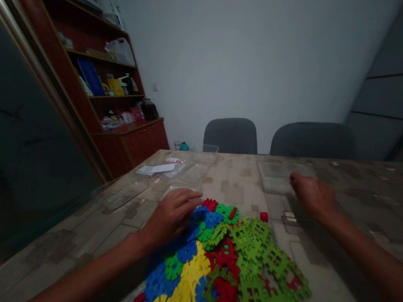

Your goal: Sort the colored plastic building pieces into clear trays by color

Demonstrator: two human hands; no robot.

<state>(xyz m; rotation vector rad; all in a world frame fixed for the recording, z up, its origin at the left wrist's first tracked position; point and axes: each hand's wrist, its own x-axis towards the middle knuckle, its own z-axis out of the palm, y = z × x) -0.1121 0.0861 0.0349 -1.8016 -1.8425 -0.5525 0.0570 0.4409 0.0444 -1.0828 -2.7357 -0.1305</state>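
Note:
A heap of flat plastic interlocking pieces (225, 264) in green, red, blue and yellow lies on the table in front of me. My left hand (171, 215) rests on the heap's upper left edge, fingers curled onto blue pieces (202, 214). My right hand (314, 194) reaches out past the heap toward a clear plastic tray (274, 175), fingers bent downward and blurred. A single red piece (263, 216) lies loose beside the heap.
Several clear plastic trays and lids (125, 193) lie along the table's left and far side, with a white packet (161, 168). Two grey chairs (232, 135) stand behind the table. A wooden shelf unit (97, 82) stands at the left.

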